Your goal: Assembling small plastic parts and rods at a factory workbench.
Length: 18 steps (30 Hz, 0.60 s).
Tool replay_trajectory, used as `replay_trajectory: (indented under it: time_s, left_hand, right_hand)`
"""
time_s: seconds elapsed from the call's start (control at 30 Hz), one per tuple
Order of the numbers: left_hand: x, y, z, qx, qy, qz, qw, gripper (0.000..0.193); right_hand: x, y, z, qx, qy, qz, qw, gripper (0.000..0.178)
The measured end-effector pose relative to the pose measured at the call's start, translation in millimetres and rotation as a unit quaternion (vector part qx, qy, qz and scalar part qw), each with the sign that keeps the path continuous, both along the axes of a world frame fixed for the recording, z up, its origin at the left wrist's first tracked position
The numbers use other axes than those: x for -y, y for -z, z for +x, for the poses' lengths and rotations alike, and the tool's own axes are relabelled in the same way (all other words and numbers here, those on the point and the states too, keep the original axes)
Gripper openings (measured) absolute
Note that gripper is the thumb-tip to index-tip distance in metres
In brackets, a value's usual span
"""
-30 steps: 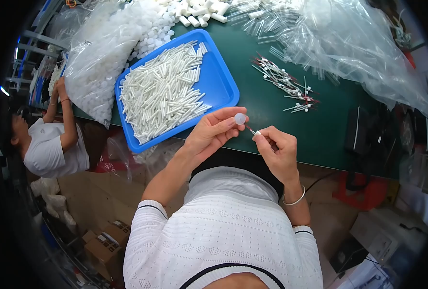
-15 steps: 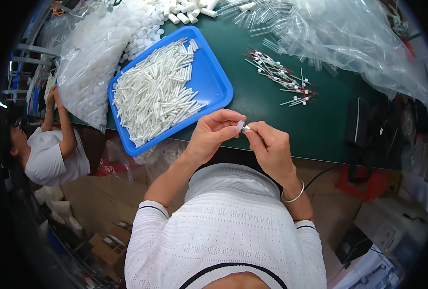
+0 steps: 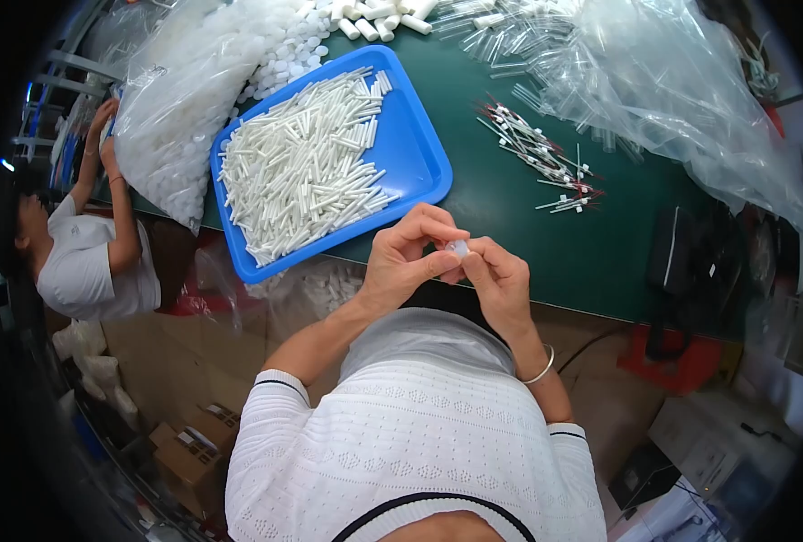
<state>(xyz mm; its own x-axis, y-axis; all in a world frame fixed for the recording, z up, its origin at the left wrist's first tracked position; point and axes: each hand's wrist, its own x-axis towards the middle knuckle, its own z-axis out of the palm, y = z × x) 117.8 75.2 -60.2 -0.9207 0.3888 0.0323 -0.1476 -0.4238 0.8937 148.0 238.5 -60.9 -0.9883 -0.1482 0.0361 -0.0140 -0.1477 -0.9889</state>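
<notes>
My left hand [image 3: 408,256] and my right hand [image 3: 503,281] meet just in front of the table's near edge. Between their fingertips is a small translucent white cap [image 3: 457,247], its rounded face turned upward. Thumb and fingers of the left pinch it from one side, while the right's fingertips press at the other. Fingers cover most of its underside. Left of them, a blue tray [image 3: 431,172] holds a heap of short white sticks [image 3: 302,167]. Beyond my right hand lies a loose pile of thin white rods with red wires and small white tabs [image 3: 537,149].
A clear bag of white discs [image 3: 180,108] stands left of the tray. White cylinders [image 3: 383,18] and clear tubes [image 3: 501,41] lie at the back, beside a large plastic bag [image 3: 663,90]. A black case [image 3: 677,244] sits right. A co-worker [image 3: 94,244] reaches up at far left.
The piece in my fingertips has turned, showing a rounded translucent face where a shiny narrow end showed before. My right fingers sit closer around it. The whole view has shifted slightly.
</notes>
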Motion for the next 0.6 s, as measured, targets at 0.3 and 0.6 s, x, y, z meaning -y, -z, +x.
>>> replay_trajectory:
  time_s: [0.3,0.6]
  left_hand:
    - [54,-38,-48,-0.192,-0.056,-0.445,0.873,0.015]
    - [59,-11,-94,-0.433,-0.094,-0.655,0.612,0.009]
  right_hand:
    - [-25,-5,-15,0.129,-0.139,-0.125,0.974,0.017]
    - [-33,-4,-17,0.08,0.008,-0.216,0.973,0.029]
